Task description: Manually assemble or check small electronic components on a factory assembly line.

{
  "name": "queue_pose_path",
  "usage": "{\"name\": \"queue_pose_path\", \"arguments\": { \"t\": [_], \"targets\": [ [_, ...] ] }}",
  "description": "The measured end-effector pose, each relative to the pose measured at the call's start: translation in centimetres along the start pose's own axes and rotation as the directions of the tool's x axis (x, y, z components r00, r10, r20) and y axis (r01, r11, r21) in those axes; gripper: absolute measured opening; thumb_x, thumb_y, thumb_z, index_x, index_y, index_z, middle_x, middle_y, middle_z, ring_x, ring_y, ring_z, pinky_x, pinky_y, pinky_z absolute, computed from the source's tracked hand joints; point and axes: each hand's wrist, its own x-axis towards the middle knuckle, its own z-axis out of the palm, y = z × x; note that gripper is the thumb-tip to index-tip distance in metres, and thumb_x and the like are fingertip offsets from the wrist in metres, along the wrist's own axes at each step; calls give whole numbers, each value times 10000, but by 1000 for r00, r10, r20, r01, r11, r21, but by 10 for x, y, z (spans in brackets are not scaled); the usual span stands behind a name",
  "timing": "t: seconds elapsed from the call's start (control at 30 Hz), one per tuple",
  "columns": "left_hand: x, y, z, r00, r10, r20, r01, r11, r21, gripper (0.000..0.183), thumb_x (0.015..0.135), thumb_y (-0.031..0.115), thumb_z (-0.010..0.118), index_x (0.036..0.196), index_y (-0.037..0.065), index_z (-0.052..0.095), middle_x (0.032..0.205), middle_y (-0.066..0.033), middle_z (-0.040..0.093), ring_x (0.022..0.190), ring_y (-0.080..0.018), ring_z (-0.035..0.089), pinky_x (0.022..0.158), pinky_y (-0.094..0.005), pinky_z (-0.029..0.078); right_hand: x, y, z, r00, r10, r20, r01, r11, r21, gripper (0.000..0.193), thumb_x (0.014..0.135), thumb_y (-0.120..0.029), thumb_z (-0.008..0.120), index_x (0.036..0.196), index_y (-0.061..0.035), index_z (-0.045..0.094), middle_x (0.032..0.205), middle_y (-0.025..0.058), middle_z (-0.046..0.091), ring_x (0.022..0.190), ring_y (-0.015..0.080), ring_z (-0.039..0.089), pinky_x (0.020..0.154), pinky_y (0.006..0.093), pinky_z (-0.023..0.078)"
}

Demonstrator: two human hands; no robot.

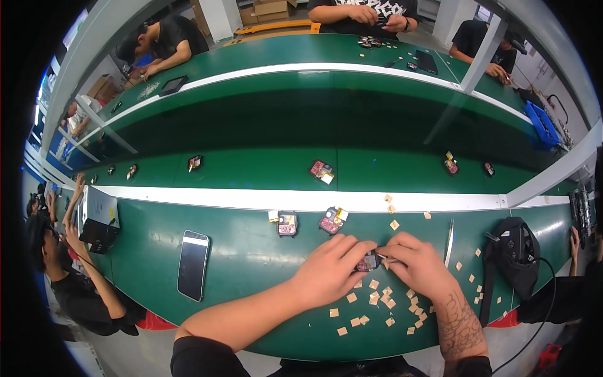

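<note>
My left hand [333,264] is closed around a small dark electronic device [369,262] with its circuit board exposed. From the right, my right hand [414,264] pinches at the device's edge; a thin, light-coloured piece shows at its fingertips, too small to name. Just beyond my hands lie two similar opened devices, one with a pinkish board [287,224] and one tilted, with a yellow-and-white flap [341,214]. Several small tan squares [374,284] are scattered beside and below my hands. Metal tweezers [450,244] lie right of my right hand.
A smartphone [193,265] lies on the green table [251,251] at left, near a grey box [99,217]. A black bag [515,254] with a cord is at right. Beyond the white rail [251,198], more devices [322,171] lie on green surface. Co-workers sit around.
</note>
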Motion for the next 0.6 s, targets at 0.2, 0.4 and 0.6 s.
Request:
{"name": "queue_pose_path", "arguments": {
  "t": [0.2,0.4,0.6],
  "targets": [
    [-1,-2,0,1000,17,5,-17,1000,4,459,887,144,832,1307,90,655,1162,-91,624,1063,-325,622,917,-432,550,2,2,2,1000,29,-11,-29,999,20,220,909,-33,775,1124,-61,733,974,80,676,823,312,732,697,392,593],
    [-4,-3,2,996,87,4,-87,995,49,311,901,121,792,1179,76,661,1152,-86,616,1069,-304,612,934,-430,547,4,-8,-3,990,136,38,-141,968,208,162,922,15,748,1077,-26,740,931,104,705,808,247,711,714,339,568],
    [-5,-5,5,991,133,-8,-132,987,92,266,916,145,785,1143,78,663,1197,-84,641,1106,-300,614,957,-437,549,4,6,-13,995,44,91,-67,961,270,168,916,18,778,1080,-16,784,920,101,721,778,197,700,687,299,544]
  ]
}}
